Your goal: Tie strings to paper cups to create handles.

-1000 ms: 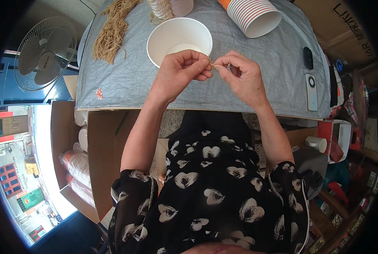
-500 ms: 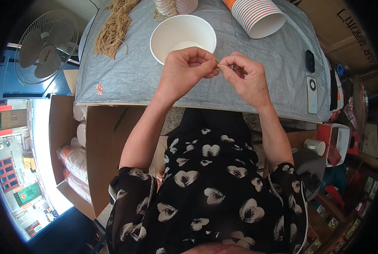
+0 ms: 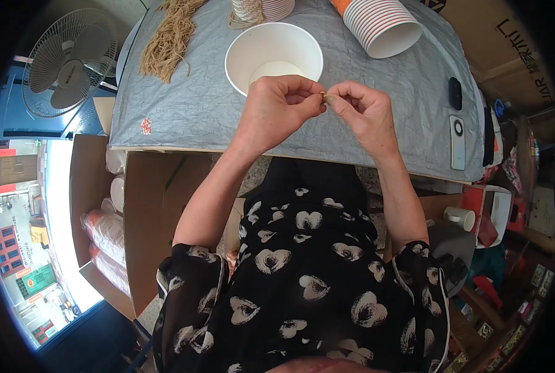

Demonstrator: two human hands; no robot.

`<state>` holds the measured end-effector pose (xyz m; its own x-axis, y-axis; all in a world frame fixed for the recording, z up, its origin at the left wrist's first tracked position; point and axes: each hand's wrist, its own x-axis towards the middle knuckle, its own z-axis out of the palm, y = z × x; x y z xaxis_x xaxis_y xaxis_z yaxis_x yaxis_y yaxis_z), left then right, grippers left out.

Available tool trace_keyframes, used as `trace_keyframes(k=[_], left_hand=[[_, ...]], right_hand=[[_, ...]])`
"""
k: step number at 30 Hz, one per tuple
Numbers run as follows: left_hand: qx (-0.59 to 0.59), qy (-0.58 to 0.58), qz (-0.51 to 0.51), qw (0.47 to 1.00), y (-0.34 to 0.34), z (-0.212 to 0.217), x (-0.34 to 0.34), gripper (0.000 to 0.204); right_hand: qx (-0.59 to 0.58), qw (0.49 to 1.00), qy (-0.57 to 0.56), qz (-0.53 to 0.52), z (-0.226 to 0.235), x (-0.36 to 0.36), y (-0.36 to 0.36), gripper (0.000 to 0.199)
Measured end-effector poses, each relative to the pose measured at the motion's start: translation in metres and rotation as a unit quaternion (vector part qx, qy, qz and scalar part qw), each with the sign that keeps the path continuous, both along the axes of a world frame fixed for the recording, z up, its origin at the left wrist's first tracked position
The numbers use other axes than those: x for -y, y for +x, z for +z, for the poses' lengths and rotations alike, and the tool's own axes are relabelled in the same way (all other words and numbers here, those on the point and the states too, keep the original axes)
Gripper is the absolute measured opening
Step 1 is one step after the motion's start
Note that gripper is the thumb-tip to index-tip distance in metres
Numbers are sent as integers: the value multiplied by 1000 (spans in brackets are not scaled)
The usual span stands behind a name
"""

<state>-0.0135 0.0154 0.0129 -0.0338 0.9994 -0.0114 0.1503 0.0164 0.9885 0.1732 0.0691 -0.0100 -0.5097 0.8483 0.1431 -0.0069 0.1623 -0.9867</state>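
The short tan strand [image 3: 322, 96] is sitting between your two hands, pinched at the point where your fingertips are meeting, just in front of the white paper bowl [image 3: 273, 55] and above the grey table cover [image 3: 190, 105]. Your left hand [image 3: 276, 110] is closing thumb and forefinger on one end of it; your right hand [image 3: 363, 110] is closing on the other end, so both hands are clamped on the same small piece and almost touching each other.

Only a sliver of it is showing between your fingers, pale brown and thin, too small for you to make out its twist or fibre. It is looking much like the loose bundle of tan fibre strands [image 3: 168, 37] lying at the far left of the table.

Judging by that, you are handling something very light, soft and limp, with no stiffness of its own. It is likely fraying or slipping if you are gripping loosely, so you are best holding it right at the ends with the fingertip pads, keeping the pinch firm but not crushing. It is not fragile in the breaking sense, though a thin strand may part under a hard pull.

A stack of orange-striped paper cups [image 3: 382, 25] is lying on its side at the far edge, and a white phone [image 3: 457, 142] is resting near the right edge.
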Motion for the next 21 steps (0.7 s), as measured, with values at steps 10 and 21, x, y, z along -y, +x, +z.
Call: trace_keyframes(k=[10, 21], left_hand=[[24, 12, -24, 999, -1, -4, 1, 16], [42, 27, -39, 998, 1, -8, -1, 12]], right_hand=[[-1, 1000, -7, -8, -2, 4, -1, 12], [-73, 979, -192, 10, -5, -3, -1, 23]])
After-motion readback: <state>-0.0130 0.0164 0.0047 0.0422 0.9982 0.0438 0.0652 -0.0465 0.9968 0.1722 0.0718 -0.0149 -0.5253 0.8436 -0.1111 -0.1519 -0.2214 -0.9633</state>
